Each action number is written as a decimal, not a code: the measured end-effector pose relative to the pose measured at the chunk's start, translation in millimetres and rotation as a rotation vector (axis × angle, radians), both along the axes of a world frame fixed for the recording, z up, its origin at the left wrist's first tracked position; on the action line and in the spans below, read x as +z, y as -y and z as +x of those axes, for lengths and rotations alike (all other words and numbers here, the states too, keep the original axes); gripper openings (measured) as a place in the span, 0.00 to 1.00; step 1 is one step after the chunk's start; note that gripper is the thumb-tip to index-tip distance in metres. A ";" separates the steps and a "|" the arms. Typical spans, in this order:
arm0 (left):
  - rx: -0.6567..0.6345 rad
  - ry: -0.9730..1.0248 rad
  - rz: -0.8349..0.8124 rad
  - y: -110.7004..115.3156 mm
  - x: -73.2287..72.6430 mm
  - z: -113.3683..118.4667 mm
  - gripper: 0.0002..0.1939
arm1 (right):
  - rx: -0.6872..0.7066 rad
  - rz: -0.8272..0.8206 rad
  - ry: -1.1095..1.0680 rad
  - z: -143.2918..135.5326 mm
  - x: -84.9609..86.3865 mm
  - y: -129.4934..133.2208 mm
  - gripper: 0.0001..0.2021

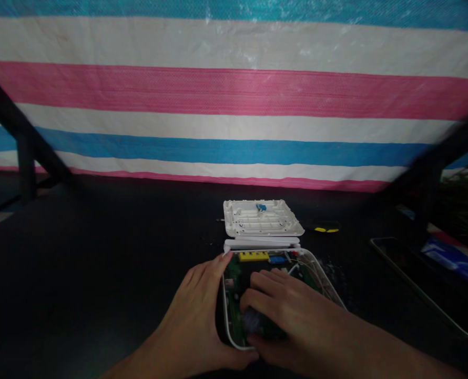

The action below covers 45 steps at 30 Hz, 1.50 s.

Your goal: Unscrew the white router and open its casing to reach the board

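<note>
An opened white device casing [226, 316] lies on the black table, with a green circuit board [234, 271] inside. Along its far edge sit a yellow port block [253, 256] and a blue connector [277, 260]. My left hand [202, 310] grips the casing's left side, fingertips at the far left corner and thumb at the near edge. Over the board, the fingers of my right hand [289, 310] are curled around something dark and blurred that I cannot make out. Beyond the casing are white antennas [261, 243] and a white cover [257, 223] showing its ribbed inside, with a small blue piece [261, 207] on it.
A tool with yellow parts [326, 230] lies right of the cover. Farther right is a dark tray-like object [427, 295] with a pale rim, beside a blue package [455, 260]. Black frame bars stand at both sides, before a striped sheet [234, 95].
</note>
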State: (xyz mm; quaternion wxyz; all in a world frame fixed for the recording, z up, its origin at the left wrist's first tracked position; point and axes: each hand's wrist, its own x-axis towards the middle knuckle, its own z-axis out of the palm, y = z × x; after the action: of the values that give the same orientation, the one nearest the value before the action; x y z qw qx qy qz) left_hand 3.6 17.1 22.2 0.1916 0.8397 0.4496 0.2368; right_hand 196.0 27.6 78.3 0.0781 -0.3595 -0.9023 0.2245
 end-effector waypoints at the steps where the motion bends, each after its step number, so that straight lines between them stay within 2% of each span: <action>1: 0.005 0.002 0.008 0.0 -0.5 0.1 0.65 | 0.015 0.023 0.014 0.7 -1.4 -0.8 0.09; 4: 0.010 0.021 0.018 0.2 -1.9 0.2 0.65 | 0.061 0.045 0.046 1.0 -3.6 -2.6 0.13; 8: -0.004 0.060 0.010 0.8 -2.1 0.1 0.64 | 0.020 -0.026 0.003 1.7 -8.5 -5.5 0.14; 11: -0.005 0.068 0.010 0.9 0.2 -0.1 0.62 | -0.008 -0.130 -0.099 5.9 -9.9 -6.8 0.15; 15: -0.017 0.061 -0.002 -0.8 9.0 1.5 0.58 | -0.023 -0.266 -0.124 10.9 0.1 -6.8 0.11; 20: -0.007 0.070 -0.036 -3.4 15.5 4.6 0.56 | -0.022 -0.031 0.009 5.5 7.0 -3.3 0.07; 23: 0.011 0.064 -0.046 -2.9 12.1 4.4 0.58 | 0.030 0.102 0.110 0.1 1.0 0.4 0.06; 29: 0.010 0.050 -0.042 -0.6 5.1 1.5 0.63 | 0.092 0.354 0.161 -0.4 -9.3 5.0 0.09; 38: -0.002 0.096 -0.049 -2.4 7.2 1.8 0.57 | 0.058 0.485 0.176 -3.4 -21.5 7.8 0.11; 45: 0.025 0.084 -0.045 -1.3 3.6 1.6 0.59 | 0.042 0.533 0.183 -7.4 -17.6 6.3 0.09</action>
State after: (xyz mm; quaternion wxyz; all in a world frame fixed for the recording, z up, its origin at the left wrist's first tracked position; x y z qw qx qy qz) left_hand 5.1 18.4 25.8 0.2261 0.8187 0.4569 0.2642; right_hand 188.6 21.3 60.6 0.0833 -0.3263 -0.9401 -0.0527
